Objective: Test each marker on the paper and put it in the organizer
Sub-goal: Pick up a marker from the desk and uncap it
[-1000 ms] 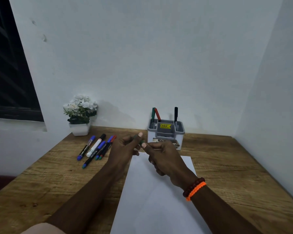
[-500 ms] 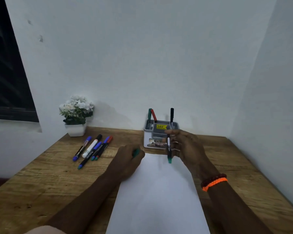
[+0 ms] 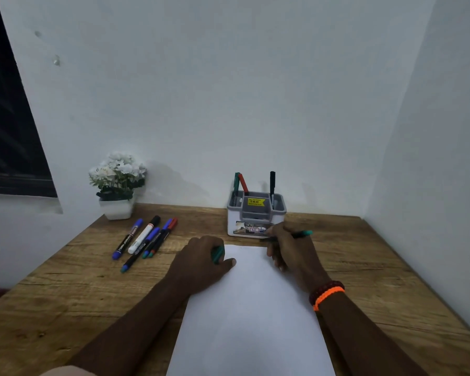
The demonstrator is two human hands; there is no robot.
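A white sheet of paper (image 3: 251, 316) lies on the wooden desk in front of me. My right hand (image 3: 291, 249) grips a black marker with a green end (image 3: 303, 234) at the paper's top right corner; its tip is hidden behind my fingers. My left hand (image 3: 204, 263) rests on the paper's top left edge and holds the green cap (image 3: 218, 253) in its curled fingers. The grey and white organizer (image 3: 255, 215) stands just behind the paper with three markers upright in it. Several more markers (image 3: 144, 240) lie in a row on the desk to the left.
A small white pot of white flowers (image 3: 117, 183) stands at the back left by the wall. A dark window is on the far left. Walls close the desk at the back and on the right.
The cap came off the marker. My right hand swung the marker from upright down to the paper's top right corner. My left hand settled on the paper's edge with the cap.
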